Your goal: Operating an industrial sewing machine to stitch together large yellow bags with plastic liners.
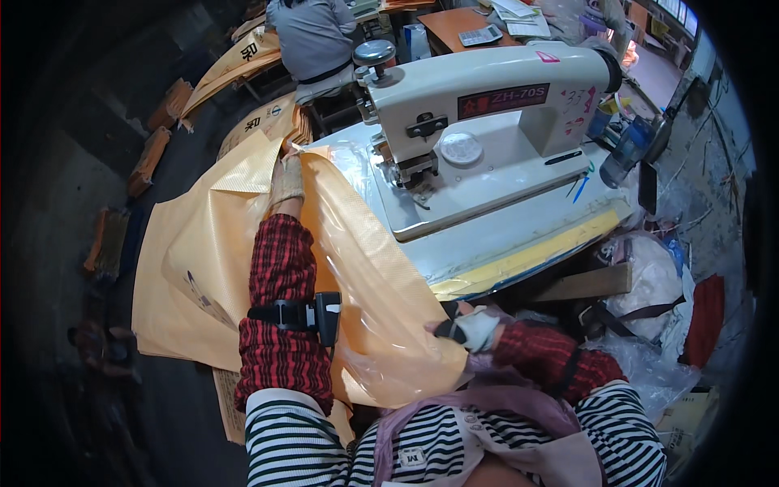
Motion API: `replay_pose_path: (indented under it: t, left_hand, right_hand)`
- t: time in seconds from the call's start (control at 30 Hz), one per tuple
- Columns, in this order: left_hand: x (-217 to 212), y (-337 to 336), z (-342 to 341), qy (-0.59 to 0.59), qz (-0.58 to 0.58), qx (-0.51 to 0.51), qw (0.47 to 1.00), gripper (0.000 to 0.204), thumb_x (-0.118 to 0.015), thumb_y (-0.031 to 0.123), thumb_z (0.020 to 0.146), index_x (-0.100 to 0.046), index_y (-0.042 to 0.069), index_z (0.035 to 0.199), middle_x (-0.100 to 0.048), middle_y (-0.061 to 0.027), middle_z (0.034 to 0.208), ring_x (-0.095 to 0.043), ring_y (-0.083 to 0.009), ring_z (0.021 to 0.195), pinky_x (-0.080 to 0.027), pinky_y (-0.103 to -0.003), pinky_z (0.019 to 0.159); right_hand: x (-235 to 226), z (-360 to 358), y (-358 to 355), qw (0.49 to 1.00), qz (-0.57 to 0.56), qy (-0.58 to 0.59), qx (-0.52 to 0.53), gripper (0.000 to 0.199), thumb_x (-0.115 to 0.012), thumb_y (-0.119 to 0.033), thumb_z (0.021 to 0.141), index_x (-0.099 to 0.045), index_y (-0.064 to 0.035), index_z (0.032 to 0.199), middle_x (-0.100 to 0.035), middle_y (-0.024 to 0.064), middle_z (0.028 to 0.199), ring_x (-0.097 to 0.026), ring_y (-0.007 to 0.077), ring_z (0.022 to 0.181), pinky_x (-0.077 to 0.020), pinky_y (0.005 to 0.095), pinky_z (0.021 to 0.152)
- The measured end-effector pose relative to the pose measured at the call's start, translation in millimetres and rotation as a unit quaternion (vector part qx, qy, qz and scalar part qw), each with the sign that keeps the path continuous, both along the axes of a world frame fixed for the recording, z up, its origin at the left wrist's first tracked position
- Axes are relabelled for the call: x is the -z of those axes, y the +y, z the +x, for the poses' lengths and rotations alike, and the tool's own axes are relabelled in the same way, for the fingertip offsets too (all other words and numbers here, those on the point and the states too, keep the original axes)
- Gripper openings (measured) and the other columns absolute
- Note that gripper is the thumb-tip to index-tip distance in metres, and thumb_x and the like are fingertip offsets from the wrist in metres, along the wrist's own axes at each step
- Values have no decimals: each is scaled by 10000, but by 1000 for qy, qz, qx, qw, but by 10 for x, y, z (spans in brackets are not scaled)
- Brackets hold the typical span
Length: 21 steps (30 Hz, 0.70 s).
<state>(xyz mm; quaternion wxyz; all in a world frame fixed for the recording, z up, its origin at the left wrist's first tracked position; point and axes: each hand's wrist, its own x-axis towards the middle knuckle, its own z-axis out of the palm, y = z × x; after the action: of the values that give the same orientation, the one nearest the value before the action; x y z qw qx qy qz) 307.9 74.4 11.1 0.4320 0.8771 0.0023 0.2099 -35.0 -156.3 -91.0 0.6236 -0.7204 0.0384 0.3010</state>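
Observation:
A large pale-orange woven sack with a clear plastic liner is spread out in front of me, its middle bulging and creased. My left hand, in a beige glove, reaches to the sack's far edge and is closed on it, next to the sewing machine's table. At the near right corner of the sack, my right hand is closed on its edge. It wears a pale glove with dark patches at the fingers, slightly blurred. The white sewing machine stands just beyond, its needle area right of my left hand.
More sacks lie stacked behind and folded bundles at the left. A person sits at the back with a calculator on a desk nearby. A clear bottle, a phone and plastic bags are at the right.

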Motion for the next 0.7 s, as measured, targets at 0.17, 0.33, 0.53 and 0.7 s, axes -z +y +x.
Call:
replay_pose_path:
  t: [0.17, 0.33, 0.53, 0.7]
  left_hand:
    - [804, 890, 771, 130, 198, 120, 964, 434, -333, 381, 923, -559, 70, 1124, -586, -148, 1093, -529, -278, 1035, -391, -352, 910]
    - [1661, -894, 72, 186, 18, 148, 971, 452, -285, 358, 940, -551, 64, 1156, -576, -169, 1124, -515, -299, 1078, -384, -349, 922]
    - [1834, -1020, -136, 333, -140, 218, 907, 421, -298, 335, 935, -553, 76, 1147, -574, -169, 1121, -507, -293, 1094, -387, -346, 923]
    - [1544, -633, 54, 259, -24, 280, 924, 389, -332, 302, 915, -547, 72, 1143, -570, -180, 1124, -514, -282, 1082, -393, -349, 918]
  right_hand:
    - [201, -256, 262, 990, 81, -107, 49, 252, -585, -233, 868, -576, -18, 999, -578, 13, 819, -509, 86, 723, -434, 265, 657]
    - [974, -764, -353, 915, 321, -100, 225, 588, -534, -206, 831, -334, -61, 1364, -578, 133, 835, -570, 225, 779, -456, 323, 675]
    - [570, -699, -453, 964, 170, -69, 191, 491, -570, -225, 843, -422, -27, 1266, -584, 71, 881, -540, 159, 764, -449, 280, 684]
    - [611, -72, -186, 984, -13, -160, 82, 591, -499, -283, 819, -368, -20, 1331, -597, 198, 894, -609, 333, 784, -496, 422, 689]
